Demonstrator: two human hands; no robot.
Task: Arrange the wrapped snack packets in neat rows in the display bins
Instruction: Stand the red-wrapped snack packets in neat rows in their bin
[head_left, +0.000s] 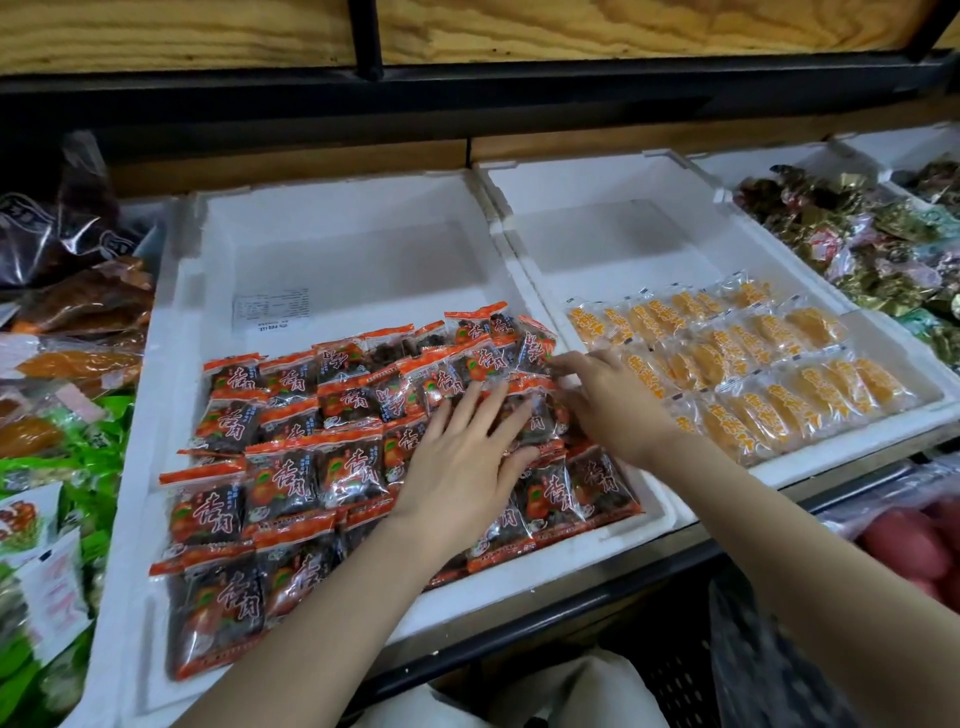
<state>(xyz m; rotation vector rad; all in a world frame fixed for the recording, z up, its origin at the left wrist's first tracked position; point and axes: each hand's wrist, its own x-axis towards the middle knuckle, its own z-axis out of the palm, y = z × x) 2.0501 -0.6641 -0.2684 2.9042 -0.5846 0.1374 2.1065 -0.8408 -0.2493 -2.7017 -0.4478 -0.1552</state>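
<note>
Left grip (457, 462) lies flat with its fingers spread over the red packets (291, 467) in the middle of the left bin (171, 332), most likely pressing the rows down so they do not slide while the other hand works. Right grip (608, 400) reaches across to the far right end of that stack, its fingertips bunched on the near edge of a tilted packet (535, 345). It appears to pinch that packet in order to turn it square with its neighbours. The red packets fill the near half of the left bin in overlapping rows, tidy on the left and looser at the far right, where a few sit crooked or upside down, so this corner looks like the part not yet straightened. The far half of the bin is bare white foam with a printed label (270, 312) on its floor. The right bin (597, 176), touching the left one, holds yellow packets (753, 364) in even rows along its near side, which look finished. The palm and forearm of the left grip hide several red packets, so the order beneath cannot be judged, and the thumb of the right grip is hard to make out. Foil sweets (831, 234) at far right and green bags (78, 457) at left are cut off by the frame, and the label's print is too small to read.
</note>
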